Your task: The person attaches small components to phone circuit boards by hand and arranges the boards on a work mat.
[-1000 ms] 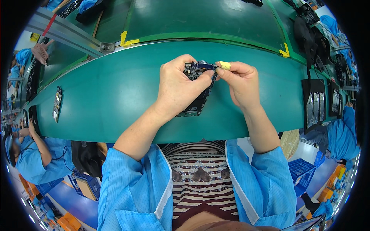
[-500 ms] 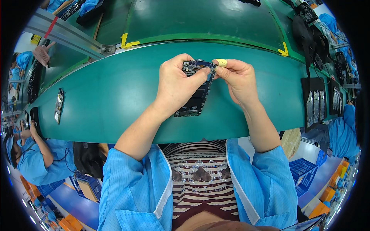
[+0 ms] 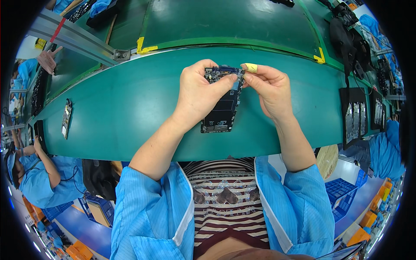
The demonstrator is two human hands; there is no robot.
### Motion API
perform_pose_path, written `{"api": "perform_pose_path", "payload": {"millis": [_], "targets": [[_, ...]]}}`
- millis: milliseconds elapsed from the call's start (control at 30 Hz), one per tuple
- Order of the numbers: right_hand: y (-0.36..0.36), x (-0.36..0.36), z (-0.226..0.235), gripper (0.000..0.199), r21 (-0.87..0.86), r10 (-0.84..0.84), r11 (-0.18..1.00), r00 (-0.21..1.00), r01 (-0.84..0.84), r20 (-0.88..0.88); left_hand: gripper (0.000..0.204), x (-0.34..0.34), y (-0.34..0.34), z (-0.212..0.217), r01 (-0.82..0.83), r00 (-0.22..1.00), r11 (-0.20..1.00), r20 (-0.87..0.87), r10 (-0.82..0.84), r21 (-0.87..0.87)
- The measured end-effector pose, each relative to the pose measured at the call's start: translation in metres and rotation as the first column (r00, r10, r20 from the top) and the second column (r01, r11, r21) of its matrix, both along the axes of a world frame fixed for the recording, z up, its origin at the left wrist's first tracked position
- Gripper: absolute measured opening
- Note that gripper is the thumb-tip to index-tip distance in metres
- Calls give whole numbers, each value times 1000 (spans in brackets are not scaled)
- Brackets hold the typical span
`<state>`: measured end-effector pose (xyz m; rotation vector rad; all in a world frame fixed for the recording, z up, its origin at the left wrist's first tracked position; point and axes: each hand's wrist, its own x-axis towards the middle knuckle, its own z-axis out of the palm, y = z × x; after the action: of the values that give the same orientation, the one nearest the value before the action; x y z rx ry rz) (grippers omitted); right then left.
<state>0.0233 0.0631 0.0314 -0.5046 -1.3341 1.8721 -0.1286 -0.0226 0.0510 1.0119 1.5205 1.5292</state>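
The left hand [image 3: 199, 93] is in the upper middle of the frame, and it grasps the board [image 3: 224, 108], with its thumb pressed on the front face near the top end. The board is black, long and narrow, slightly tilted, and its lower end points to the bottom of the frame. The right hand [image 3: 274, 89] is just beside, at the upper right corner of the board. Its thumb and first finger are bent close together there; I cannot tell if they pinch the corner or only touch it. A yellow wrap [image 3: 251, 67] covers this first finger near its tip. Under the hands is the green table [image 3: 130, 95]. Another board [image 3: 66, 118] lies at the left of the frame, and a black tray [image 3: 362, 94] with several pieces is at the right.
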Motion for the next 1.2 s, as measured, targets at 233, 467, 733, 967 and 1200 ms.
{"api": "perform_pose_path", "payload": {"millis": [233, 467, 733, 967, 1200], "targets": [[-1, 0, 2, 19, -19, -2, 1000, 1000, 2, 0, 14, -2, 1, 3, 77, 982, 996, 177, -68, -45], [-1, -1, 2, 15, -21, -34, 999, 999, 34, 6, 16, 2, 2, 4, 51, 982, 997, 186, -41, -54], [-4, -1, 1, 11, -6, -91, 996, 994, 91, 65, 17, 7, -1, -1, 17, 995, 999, 96, -14, -28], [1, -2, -1, 13, -6, -80, 997, 985, 82, 150, 16, 5, 1, -10, 28, 999, 998, 33, -27, -48], [7, -1, 9, 23, -200, 80, 977, 996, -72, 30, 16, -5, 8, -5, 116, 892, 991, 446, -72, -71]]}}
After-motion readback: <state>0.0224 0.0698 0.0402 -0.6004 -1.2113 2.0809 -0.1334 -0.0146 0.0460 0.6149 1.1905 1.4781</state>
